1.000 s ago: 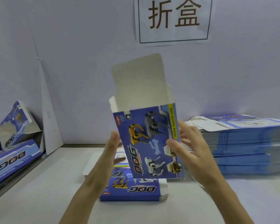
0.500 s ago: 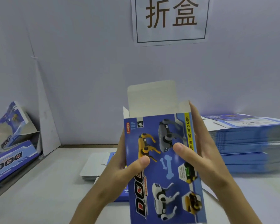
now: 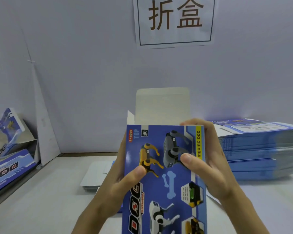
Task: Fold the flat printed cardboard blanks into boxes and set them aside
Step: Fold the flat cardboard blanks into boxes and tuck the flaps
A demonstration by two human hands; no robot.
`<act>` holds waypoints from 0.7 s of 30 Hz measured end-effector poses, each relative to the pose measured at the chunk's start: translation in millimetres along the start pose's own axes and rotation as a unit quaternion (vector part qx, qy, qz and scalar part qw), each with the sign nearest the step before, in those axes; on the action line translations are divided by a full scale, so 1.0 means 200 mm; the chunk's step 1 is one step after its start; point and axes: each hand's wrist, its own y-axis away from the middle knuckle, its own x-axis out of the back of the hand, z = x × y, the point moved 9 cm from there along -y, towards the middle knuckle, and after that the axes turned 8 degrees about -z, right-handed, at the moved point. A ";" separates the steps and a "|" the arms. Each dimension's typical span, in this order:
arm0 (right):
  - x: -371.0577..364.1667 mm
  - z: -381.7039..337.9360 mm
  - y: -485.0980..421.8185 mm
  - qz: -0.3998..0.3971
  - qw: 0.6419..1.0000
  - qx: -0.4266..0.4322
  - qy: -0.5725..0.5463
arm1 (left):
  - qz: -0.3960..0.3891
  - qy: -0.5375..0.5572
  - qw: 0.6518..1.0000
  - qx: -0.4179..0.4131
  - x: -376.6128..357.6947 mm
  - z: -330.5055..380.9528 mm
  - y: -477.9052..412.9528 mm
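I hold a blue printed box (image 3: 166,179) with robot-dog pictures upright in front of me. Its white top flap (image 3: 162,105) stands up and a small side flap sticks up at the left corner. My left hand (image 3: 120,181) grips the box's left edge, thumb on the front panel. My right hand (image 3: 208,164) grips the right edge, thumb on the front and fingertips curled over the top right corner. A few flat blanks (image 3: 95,176) lie on the table behind the box, mostly hidden by it.
A tall stack of flat blue blanks (image 3: 260,152) fills the table's right side. Folded boxes (image 3: 8,149) lean and lie at the far left beside a white partition. A paper sign (image 3: 175,21) hangs on the wall behind. The white table (image 3: 41,200) spreads below.
The box has come nearer and lower, now squared upright. My right fingers have moved over the top right corner. The tall top flap looks shorter, leaning back.
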 end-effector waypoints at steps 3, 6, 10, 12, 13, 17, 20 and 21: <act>0.01 0.00 0.00 0.013 1.000 -0.006 -0.022 | 0.011 -0.001 0.999 -0.037 -0.01 0.04 0.00; -0.01 0.01 0.01 0.016 0.999 -0.006 -0.033 | 0.002 -0.026 0.997 -0.073 -0.02 0.11 0.01; -0.01 -0.01 0.01 0.010 1.000 0.002 -0.024 | 0.008 -0.042 0.995 -0.091 -0.01 0.13 0.02; -0.01 -0.01 0.00 0.013 0.999 0.012 -0.045 | 0.008 -0.058 0.993 -0.105 -0.01 0.15 0.02; -0.01 -0.02 0.00 0.014 0.998 0.017 -0.057 | 0.008 -0.078 0.990 -0.116 -0.02 0.17 0.02; -0.02 -0.04 -0.01 -0.008 0.998 0.037 -0.059 | 0.014 -0.182 0.972 -0.151 -0.02 0.21 0.01; -0.02 -0.07 -0.01 -0.028 0.997 0.041 -0.054 | 0.023 -0.233 0.947 -0.221 -0.06 0.28 0.04; -0.02 -0.07 -0.01 -0.032 0.997 0.040 -0.052 | 0.018 -0.233 0.941 -0.246 -0.07 0.31 0.05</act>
